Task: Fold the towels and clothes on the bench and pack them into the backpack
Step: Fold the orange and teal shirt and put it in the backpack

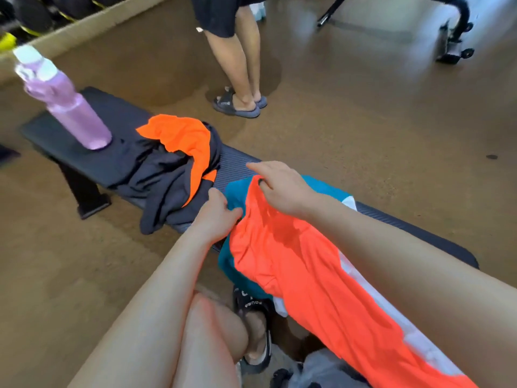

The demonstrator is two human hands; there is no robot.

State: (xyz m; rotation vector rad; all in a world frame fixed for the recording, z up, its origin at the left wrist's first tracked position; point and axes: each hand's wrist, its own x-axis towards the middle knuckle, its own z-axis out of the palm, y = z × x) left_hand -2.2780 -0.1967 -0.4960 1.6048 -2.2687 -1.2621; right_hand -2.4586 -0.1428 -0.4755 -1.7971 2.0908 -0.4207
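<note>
- Your left hand pinches the red cloth's edge, your right hand hooks its top, likely to spread it for folding; it drapes over the teal towel on the bench.
- At 11 o'clock the unfolded dark shirt waits; beyond it, a bottle; no backpack in view.

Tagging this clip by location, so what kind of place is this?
Most likely a gym: a padded flat bench, what look like dark weights on a rack at the far wall, and wheeled exercise equipment on the floor.
</note>
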